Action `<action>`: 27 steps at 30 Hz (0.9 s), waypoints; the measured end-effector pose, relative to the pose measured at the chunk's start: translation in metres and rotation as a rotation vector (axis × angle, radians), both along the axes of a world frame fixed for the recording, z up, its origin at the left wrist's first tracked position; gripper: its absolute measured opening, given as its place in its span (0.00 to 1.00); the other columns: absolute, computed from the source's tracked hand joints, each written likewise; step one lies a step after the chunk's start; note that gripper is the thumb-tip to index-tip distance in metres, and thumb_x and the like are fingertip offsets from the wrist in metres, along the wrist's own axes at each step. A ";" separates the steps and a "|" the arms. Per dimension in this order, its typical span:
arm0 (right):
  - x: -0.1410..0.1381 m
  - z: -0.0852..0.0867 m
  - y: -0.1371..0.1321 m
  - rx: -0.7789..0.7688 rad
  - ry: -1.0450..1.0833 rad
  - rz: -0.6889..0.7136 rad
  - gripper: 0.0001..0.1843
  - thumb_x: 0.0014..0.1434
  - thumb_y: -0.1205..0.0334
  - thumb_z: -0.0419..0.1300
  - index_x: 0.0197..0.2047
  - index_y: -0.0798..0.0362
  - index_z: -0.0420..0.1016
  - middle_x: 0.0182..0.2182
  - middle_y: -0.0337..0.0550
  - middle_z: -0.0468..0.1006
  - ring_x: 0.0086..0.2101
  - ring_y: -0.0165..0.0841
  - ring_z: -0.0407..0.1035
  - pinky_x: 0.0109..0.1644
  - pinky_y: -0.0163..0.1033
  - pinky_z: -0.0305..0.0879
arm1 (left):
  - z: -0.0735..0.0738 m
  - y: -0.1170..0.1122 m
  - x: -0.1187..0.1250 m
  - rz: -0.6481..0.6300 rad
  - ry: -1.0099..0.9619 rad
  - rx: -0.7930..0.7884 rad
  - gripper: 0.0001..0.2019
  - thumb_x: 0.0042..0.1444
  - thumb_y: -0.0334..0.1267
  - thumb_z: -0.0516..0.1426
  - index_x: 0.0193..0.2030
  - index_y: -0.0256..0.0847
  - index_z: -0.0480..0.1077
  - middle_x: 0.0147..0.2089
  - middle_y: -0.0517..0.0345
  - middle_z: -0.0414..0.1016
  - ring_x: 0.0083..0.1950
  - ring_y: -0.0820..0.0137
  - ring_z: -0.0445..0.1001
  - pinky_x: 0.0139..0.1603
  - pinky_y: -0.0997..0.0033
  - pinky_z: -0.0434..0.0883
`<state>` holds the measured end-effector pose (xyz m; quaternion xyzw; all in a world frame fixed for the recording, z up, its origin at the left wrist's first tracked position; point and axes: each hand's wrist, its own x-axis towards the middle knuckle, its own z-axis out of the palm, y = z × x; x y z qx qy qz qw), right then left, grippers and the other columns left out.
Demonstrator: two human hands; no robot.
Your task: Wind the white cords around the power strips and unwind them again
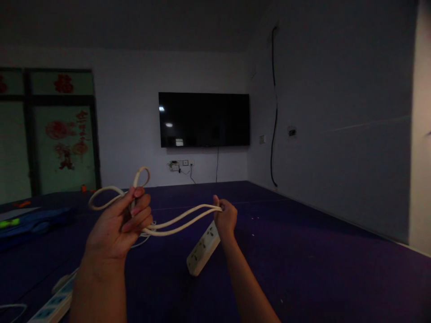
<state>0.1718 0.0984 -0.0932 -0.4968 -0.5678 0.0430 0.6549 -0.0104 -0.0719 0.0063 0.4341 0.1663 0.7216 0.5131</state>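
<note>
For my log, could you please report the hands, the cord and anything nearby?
Left hand closed on looped cord. Right hand gripping its doubled length. Tilted power strip at right hand; second strip partly hidden by left forearm.

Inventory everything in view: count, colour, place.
Cord: one, cream, in both hands
Power strip: one, white, by right hand
Blue-socket strip: one, white-blue, lower left
Thin cable: count unclear, white, left
Television: one, black, far wall
Wall fittings: several, white, both walls
Hanging cables: several, black, both walls
Panels: several, green with red, left
Cloth-like item: one, blue, left
Small items: several, yellow-green and orange, left
Surface: one, purple, below
Left hand: one, bare, gripping cord
Right hand: one, bare, gripping cord
</note>
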 end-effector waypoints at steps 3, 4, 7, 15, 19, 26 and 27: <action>0.017 0.012 -0.010 0.220 0.095 -0.120 0.26 0.58 0.43 0.48 0.17 0.53 0.60 0.14 0.31 0.54 0.18 0.24 0.50 0.23 0.32 0.46 | -0.003 0.003 0.002 -0.028 0.127 -0.056 0.18 0.63 0.32 0.41 0.24 0.38 0.63 0.14 0.67 0.56 0.08 0.84 0.48 0.09 0.84 0.50; 0.023 0.016 -0.013 0.286 0.110 -0.148 0.26 0.58 0.44 0.48 0.16 0.53 0.57 0.13 0.30 0.53 0.18 0.24 0.49 0.23 0.32 0.45 | -0.004 0.004 0.003 -0.025 0.169 -0.067 0.17 0.62 0.33 0.42 0.24 0.38 0.63 0.14 0.67 0.56 0.08 0.84 0.47 0.09 0.85 0.51; 0.039 0.024 -0.021 0.422 0.122 -0.203 0.26 0.58 0.46 0.50 0.16 0.52 0.53 0.13 0.29 0.51 0.18 0.23 0.48 0.23 0.31 0.46 | -0.009 0.008 0.009 0.024 0.285 -0.092 0.15 0.61 0.36 0.47 0.24 0.38 0.64 0.14 0.68 0.56 0.08 0.84 0.46 0.09 0.85 0.50; 0.063 0.038 -0.039 0.581 0.268 -0.397 0.27 0.60 0.45 0.45 0.18 0.53 0.62 0.13 0.36 0.62 0.18 0.27 0.58 0.24 0.33 0.54 | -0.012 0.023 0.030 0.231 0.339 -0.161 0.13 0.53 0.34 0.58 0.21 0.40 0.60 0.11 0.73 0.54 0.08 0.84 0.46 0.12 0.79 0.61; 0.073 0.048 -0.048 0.651 0.392 -0.474 0.28 0.61 0.44 0.43 0.17 0.52 0.61 0.13 0.36 0.61 0.17 0.27 0.59 0.23 0.34 0.55 | -0.008 0.035 0.030 0.139 0.031 -0.231 0.15 0.58 0.26 0.50 0.20 0.40 0.56 0.11 0.74 0.50 0.08 0.84 0.48 0.13 0.82 0.62; 0.089 0.057 -0.060 0.685 0.450 -0.551 0.30 0.62 0.43 0.42 0.15 0.51 0.57 0.12 0.35 0.59 0.16 0.27 0.58 0.22 0.35 0.54 | -0.008 0.042 0.001 0.013 -0.519 -0.303 0.15 0.61 0.22 0.40 0.25 0.38 0.57 0.16 0.72 0.48 0.12 0.85 0.52 0.15 0.90 0.59; 0.089 0.059 -0.062 0.688 0.444 -0.560 0.30 0.62 0.44 0.41 0.14 0.51 0.58 0.11 0.35 0.58 0.16 0.27 0.57 0.22 0.35 0.54 | -0.009 0.042 -0.004 0.014 -0.541 -0.317 0.15 0.61 0.22 0.40 0.26 0.38 0.57 0.16 0.72 0.49 0.13 0.85 0.52 0.16 0.89 0.60</action>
